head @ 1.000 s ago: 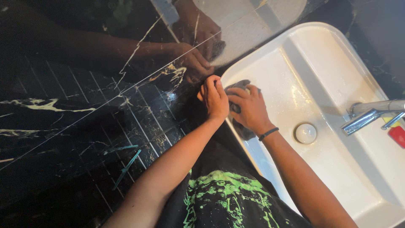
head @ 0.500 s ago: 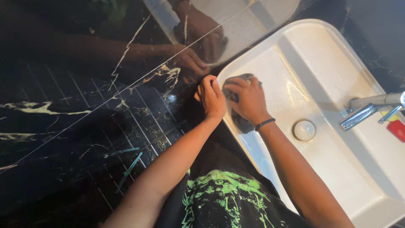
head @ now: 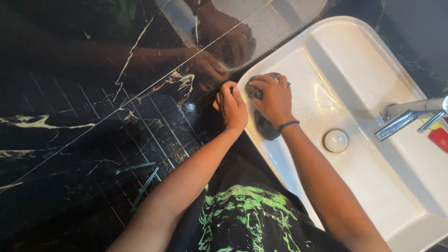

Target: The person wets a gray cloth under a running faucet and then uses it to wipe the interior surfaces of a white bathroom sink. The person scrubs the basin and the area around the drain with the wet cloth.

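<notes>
Chrome tap (head: 403, 119) and drain plug (head: 335, 140) beside hands (head: 254, 105)

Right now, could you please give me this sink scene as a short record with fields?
Setting: white rectangular sink set in a black marble counter
Right hand: gripping a dark grey cloth at the sink's left rim
Left hand: resting on the sink's edge beside the cloth
Drain plug: round, white, at the basin's middle
Tap: chrome, right side
Behind tap: a red item
</notes>
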